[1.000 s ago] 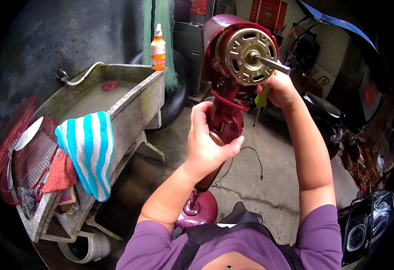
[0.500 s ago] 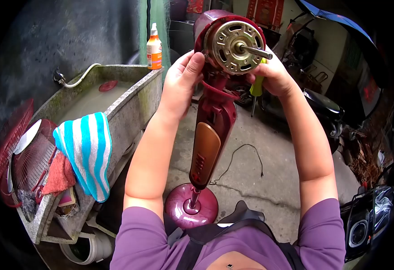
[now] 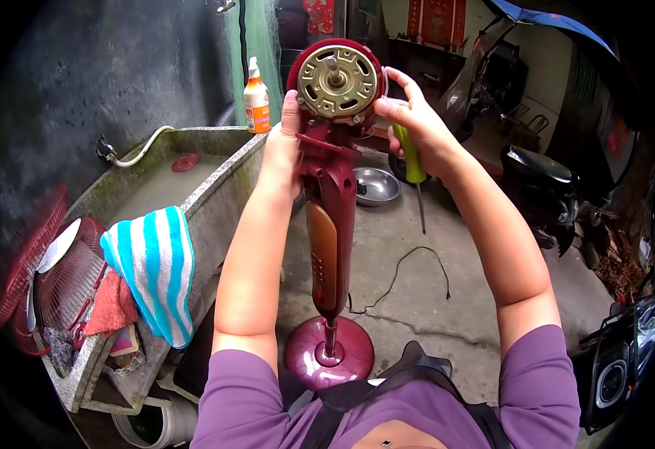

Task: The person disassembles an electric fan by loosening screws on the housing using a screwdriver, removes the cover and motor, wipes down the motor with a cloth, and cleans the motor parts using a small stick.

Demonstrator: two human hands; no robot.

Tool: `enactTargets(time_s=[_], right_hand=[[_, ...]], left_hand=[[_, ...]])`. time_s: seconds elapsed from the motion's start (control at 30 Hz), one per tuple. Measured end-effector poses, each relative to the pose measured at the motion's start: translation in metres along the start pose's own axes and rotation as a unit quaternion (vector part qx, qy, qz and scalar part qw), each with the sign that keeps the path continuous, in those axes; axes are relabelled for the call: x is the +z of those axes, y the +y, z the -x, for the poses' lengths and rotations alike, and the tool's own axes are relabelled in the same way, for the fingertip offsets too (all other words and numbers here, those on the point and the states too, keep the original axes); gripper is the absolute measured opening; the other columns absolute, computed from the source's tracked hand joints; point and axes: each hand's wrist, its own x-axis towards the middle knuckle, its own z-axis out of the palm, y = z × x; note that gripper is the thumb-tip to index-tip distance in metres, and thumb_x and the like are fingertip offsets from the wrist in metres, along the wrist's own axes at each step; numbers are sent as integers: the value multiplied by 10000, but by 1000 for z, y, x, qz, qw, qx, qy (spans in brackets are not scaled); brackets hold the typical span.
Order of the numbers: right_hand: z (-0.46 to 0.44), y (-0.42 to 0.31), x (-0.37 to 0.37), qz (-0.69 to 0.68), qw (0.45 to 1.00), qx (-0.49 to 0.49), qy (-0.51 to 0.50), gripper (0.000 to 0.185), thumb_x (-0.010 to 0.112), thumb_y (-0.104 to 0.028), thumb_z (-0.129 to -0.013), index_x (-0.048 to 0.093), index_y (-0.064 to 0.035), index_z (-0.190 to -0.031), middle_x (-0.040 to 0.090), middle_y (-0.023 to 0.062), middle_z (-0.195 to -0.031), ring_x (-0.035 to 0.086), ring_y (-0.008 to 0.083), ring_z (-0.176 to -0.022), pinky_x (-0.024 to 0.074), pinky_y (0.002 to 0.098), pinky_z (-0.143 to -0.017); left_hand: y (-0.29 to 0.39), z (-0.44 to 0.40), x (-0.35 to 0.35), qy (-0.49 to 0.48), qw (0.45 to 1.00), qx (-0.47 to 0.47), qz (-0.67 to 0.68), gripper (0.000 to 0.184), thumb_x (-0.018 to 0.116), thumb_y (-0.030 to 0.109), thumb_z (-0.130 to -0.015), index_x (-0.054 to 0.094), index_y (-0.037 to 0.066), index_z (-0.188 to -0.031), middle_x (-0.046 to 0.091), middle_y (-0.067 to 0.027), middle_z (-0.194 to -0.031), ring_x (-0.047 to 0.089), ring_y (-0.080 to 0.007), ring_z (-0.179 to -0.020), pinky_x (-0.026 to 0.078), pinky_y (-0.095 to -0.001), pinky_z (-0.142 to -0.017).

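Holding fan motor [image 3: 327, 93] between half-curled left hand [image 3: 284, 146] and right hand [image 3: 421, 129] (also wrapped round screwdriver [image 3: 410, 159]); can't read label [image 3: 256, 114] on bottle [image 3: 255, 96] left of motor.

Room to pass between the fan stand [image 3: 335, 262] and screwdriver [image 3: 411, 157]; concrete sink [image 3: 226, 191] bars the left.
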Motion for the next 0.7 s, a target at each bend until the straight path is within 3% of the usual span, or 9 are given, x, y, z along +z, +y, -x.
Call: enactTargets(time_s=[0.1,0.17,0.27,0.33,0.43,0.57,0.63,0.67,0.7], right_hand=[[7,-5,2,-6,999,42,25,1135,823,-479,-739,100,-121,-1538,543,170,-1248,511,125,-570,432,246,-495],[8,1,-2,-30,999,20,6,952,726,-497,-819,153,-212,-1525,551,136,-1060,505,109,-568,433,241,-475],[5,12,-9,-37,999,3,22,960,722,-493,-826,130,-224,-1533,553,130,-1066,497,115,-578,430,244,-476],[8,14,-6,-43,999,6,30,992,728,-515,-815,116,-222,-1539,538,146,-1136,495,116,-579,427,244,-484],[9,16,-10,5,999,29,39,1107,737,-596,-777,67,-199,-1563,474,167,-1290,490,119,-590,415,254,-476],[6,23,-12,-19,995,61,71,1084,700,-670,-786,92,-213,-1557,455,123,-1321,480,116,-605,408,255,-469],[3,36,-19,-52,996,4,75,927,657,-735,-780,309,-215,-1464,548,83,-1171,479,117,-555,399,242,-455],[1,43,-25,-58,995,7,76,927,657,-735,-780,309,-215,-1464,548,83,-1171,479,117,-555,399,242,-455],[0,52,-35,-148,986,76,18,826,651,-755,-765,430,-210,-1344,589,66,-1086,490,114,-548,402,238,-467]], left_hand=[[11,-8,-6,-30,997,-71,-18,828,458,719,-911,513,17,-1347,674,-175,-1178,696,-271,-1004,580,-409,-857],[13,-14,-4,-58,994,-83,-45,868,462,747,-887,518,8,-1338,680,-167,-1169,691,-269,-1030,546,-442,-924],[16,-30,-13,-114,982,-132,-76,867,448,746,-894,513,8,-1345,671,-158,-1198,679,-259,-1063,538,-439,-939],[16,-28,-3,-119,977,-171,-54,846,433,733,-912,495,28,-1376,654,-151,-1237,664,-251,-1100,524,-442,-969],[17,-31,1,-84,989,-92,-77,800,424,706,-935,470,68,-1415,607,-128,-1324,628,-268,-1162,521,-447,-987],[11,-34,1,-23,988,-131,-84,650,456,598,-979,529,72,-1355,650,-107,-1240,653,-241,-1078,571,-423,-876],[8,-33,-5,-39,988,-128,-79,565,505,501,-988,551,41,-1312,665,-128,-1187,671,-220,-1010,590,-366,-753],[-5,-42,-21,-37,987,-133,-83,565,505,501,-988,551,41,-1312,665,-128,-1187,671,-220,-1010,590,-366,-753],[-26,-56,-45,-180,955,-217,88,539,527,456,-985,549,22,-1303,666,-152,-1173,683,-232,-966,583,-327,-709]])
